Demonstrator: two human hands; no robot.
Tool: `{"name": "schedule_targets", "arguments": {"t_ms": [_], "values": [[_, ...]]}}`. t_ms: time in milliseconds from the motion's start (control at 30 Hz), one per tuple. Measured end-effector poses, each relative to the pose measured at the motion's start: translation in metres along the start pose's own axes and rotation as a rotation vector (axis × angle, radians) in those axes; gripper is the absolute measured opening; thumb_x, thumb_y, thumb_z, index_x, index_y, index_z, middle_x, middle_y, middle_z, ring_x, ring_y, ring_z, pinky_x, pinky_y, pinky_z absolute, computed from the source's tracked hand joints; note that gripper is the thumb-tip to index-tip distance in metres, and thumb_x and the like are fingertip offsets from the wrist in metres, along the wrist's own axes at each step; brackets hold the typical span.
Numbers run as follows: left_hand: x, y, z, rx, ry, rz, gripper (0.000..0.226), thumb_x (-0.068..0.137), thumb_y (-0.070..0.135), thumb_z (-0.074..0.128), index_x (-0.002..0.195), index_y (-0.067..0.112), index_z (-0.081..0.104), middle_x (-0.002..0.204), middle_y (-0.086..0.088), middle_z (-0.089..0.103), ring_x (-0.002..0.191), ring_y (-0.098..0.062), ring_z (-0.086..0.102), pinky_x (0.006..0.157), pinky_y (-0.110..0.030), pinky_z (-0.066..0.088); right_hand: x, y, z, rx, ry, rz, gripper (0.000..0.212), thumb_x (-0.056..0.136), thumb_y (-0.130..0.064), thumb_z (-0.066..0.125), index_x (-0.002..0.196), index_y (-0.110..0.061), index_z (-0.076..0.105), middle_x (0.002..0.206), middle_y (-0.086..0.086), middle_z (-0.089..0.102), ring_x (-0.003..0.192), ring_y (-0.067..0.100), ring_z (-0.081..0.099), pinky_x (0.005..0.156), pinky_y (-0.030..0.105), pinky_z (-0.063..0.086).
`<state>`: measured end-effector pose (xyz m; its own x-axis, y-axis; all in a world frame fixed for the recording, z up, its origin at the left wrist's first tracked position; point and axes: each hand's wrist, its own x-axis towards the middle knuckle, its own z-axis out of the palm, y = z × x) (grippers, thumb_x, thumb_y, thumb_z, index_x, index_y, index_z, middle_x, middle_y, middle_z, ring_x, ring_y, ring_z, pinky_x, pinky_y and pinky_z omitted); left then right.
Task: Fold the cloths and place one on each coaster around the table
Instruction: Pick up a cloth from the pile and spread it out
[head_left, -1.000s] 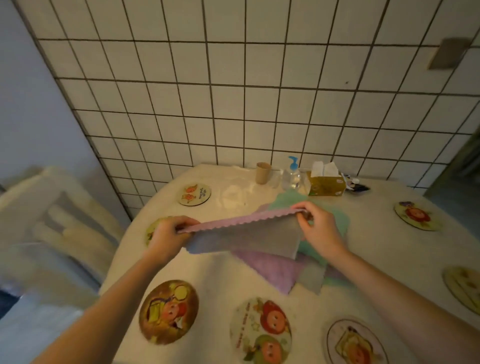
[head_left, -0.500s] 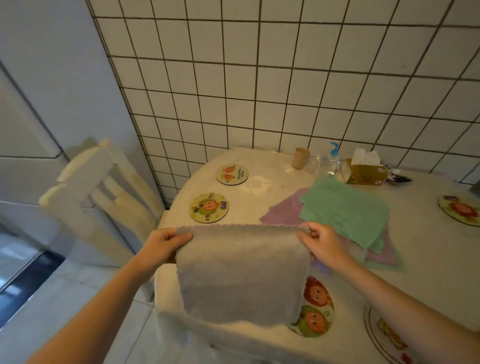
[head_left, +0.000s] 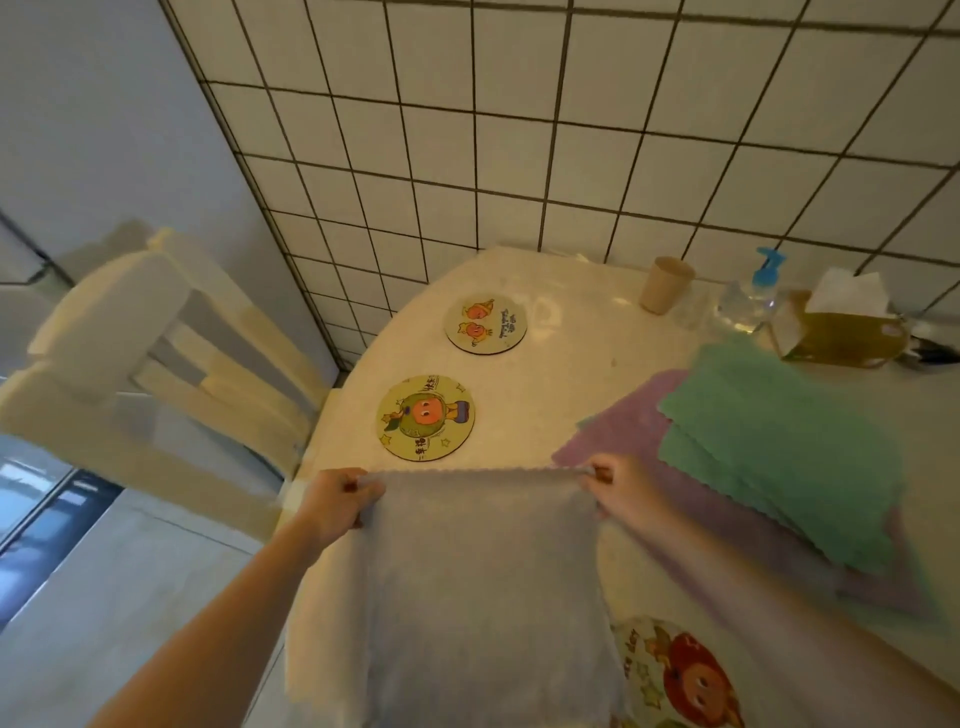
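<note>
Cream table (head_left: 571, 374) beyond both grips, now seen from its left edge rather than across the middle. Grey cloth (head_left: 488, 582) lifted off the pile, hanging full-length below the grips over the table edge instead of stretched flat; ready for a first fold, probably. Green cloth (head_left: 779, 447) and purple cloth (head_left: 618, 436) uncovered just right of the right hand (head_left: 618, 488). Bare coaster (head_left: 425, 417) just beyond the left hand (head_left: 335, 501). Each grip pinching one top corner.

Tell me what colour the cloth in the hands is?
Grey cloth, scalloped top edge; seen in the head view.
</note>
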<state>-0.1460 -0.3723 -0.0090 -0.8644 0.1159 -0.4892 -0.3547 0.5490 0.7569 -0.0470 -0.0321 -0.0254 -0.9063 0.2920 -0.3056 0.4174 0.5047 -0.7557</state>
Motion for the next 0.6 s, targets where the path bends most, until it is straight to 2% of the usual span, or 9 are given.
{"name": "schedule_targets", "arguments": {"t_ms": [67,133,167,233,333,433,533,600], "values": [[0.024,-0.003,0.005,0.027,0.024,-0.056,0.032,0.087,0.011,0.068,0.056,0.013,0.060,0.058,-0.006,0.052,0.063,-0.023,0.054,0.064,-0.036,0.053,0.023,0.007,0.007,-0.008,-0.014,0.039,0.021,0.089,-0.008,0.059,0.081,0.011,0.061,0.065,0.018,0.055,0.060,0.013,0.050,0.045,0.018,0.038],[0.047,-0.004,0.008,0.063,0.051,-0.089,0.030,0.084,0.012,0.071,0.057,0.011,0.057,0.056,-0.004,0.049,0.061,-0.022,0.052,0.066,-0.040,0.052,0.046,0.011,0.012,0.003,-0.046,0.078,0.019,0.090,-0.006,0.058,0.075,0.005,0.061,0.064,0.013,0.052,0.055,0.011,0.050,0.043,0.016,0.042],[0.056,-0.005,0.009,0.084,0.063,-0.101,0.030,0.083,0.014,0.072,0.058,0.012,0.055,0.056,-0.003,0.047,0.060,-0.022,0.051,0.066,-0.039,0.052,0.057,0.013,0.013,0.006,-0.062,0.092,0.016,0.090,-0.006,0.058,0.075,-0.001,0.062,0.062,0.008,0.051,0.054,0.011,0.051,0.044,0.020,0.047],[0.066,-0.003,0.011,0.118,0.080,-0.088,0.036,0.082,0.015,0.073,0.056,0.014,0.048,0.057,-0.003,0.043,0.059,-0.021,0.048,0.063,-0.036,0.049,0.068,0.015,0.013,-0.014,-0.074,0.095,0.010,0.089,-0.004,0.058,0.081,-0.001,0.064,0.062,0.003,0.054,0.056,0.015,0.057,0.050,0.033,0.056],[0.080,-0.004,0.013,0.167,0.102,-0.087,0.038,0.082,0.017,0.073,0.054,0.015,0.048,0.058,-0.003,0.045,0.059,-0.022,0.049,0.058,-0.031,0.048,0.085,0.017,0.017,-0.038,-0.073,0.119,0.010,0.087,-0.006,0.062,0.083,0.003,0.064,0.067,0.009,0.059,0.056,0.022,0.063,0.053,0.043,0.058],[0.084,-0.010,0.014,0.277,0.138,-0.071,0.022,0.082,0.025,0.073,0.065,0.018,0.060,0.066,-0.005,0.059,0.063,-0.023,0.059,0.057,-0.028,0.048,0.090,0.016,0.017,-0.128,-0.040,0.099,0.016,0.084,-0.013,0.066,0.073,-0.001,0.062,0.064,0.010,0.062,0.054,0.025,0.065,0.053,0.044,0.057],[0.082,-0.015,0.011,0.362,0.194,-0.057,0.004,0.084,0.029,0.068,0.084,0.025,0.066,0.082,-0.003,0.068,0.074,-0.021,0.064,0.071,-0.035,0.054,0.085,0.013,0.015,-0.225,0.026,0.047,0.020,0.083,-0.019,0.067,0.065,-0.016,0.059,0.062,0.004,0.066,0.059,0.021,0.065,0.060,0.042,0.055],[0.073,-0.016,0.011,0.386,0.246,-0.024,0.010,0.088,0.027,0.061,0.097,0.027,0.065,0.095,0.001,0.069,0.080,-0.020,0.064,0.075,-0.037,0.055,0.077,0.008,0.011,-0.283,0.096,0.030,0.013,0.086,-0.019,0.064,0.073,-0.017,0.061,0.070,0.001,0.068,0.067,0.019,0.065,0.065,0.036,0.053]]}}
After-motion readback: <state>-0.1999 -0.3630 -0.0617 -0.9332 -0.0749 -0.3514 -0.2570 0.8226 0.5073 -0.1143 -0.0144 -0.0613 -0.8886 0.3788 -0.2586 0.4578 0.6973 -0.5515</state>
